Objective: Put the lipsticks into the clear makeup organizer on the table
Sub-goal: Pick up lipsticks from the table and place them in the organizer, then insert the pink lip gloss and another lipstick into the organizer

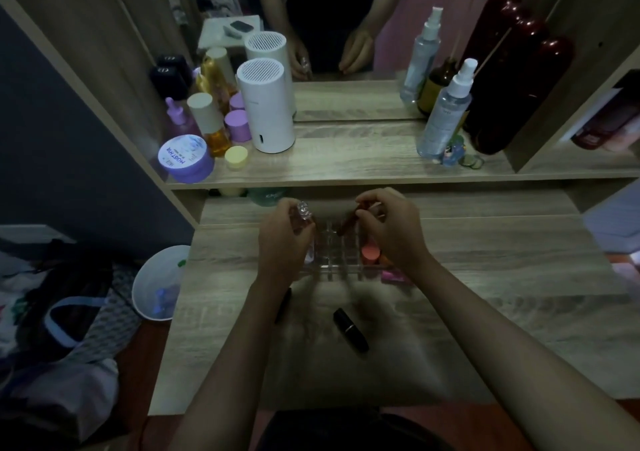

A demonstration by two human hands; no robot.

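A clear makeup organizer [334,260] stands in the middle of the wooden table [485,277]. My left hand [282,243] grips a pink lipstick with a clear faceted cap [304,213] at the organizer's left end. My right hand [391,225] pinches a dark red-brown lipstick [346,224], tilted, above the organizer's middle slots. An orange-capped item [370,252] sits in a right slot. A black lipstick [350,329] lies on the table in front. Another dark lipstick [284,303] lies partly hidden under my left forearm.
A shelf above holds a white cylinder [268,104], purple jars [185,158], bottles and a spray bottle [445,115] in front of a mirror. A white bin [156,281] stands on the floor at the left, beside bags.
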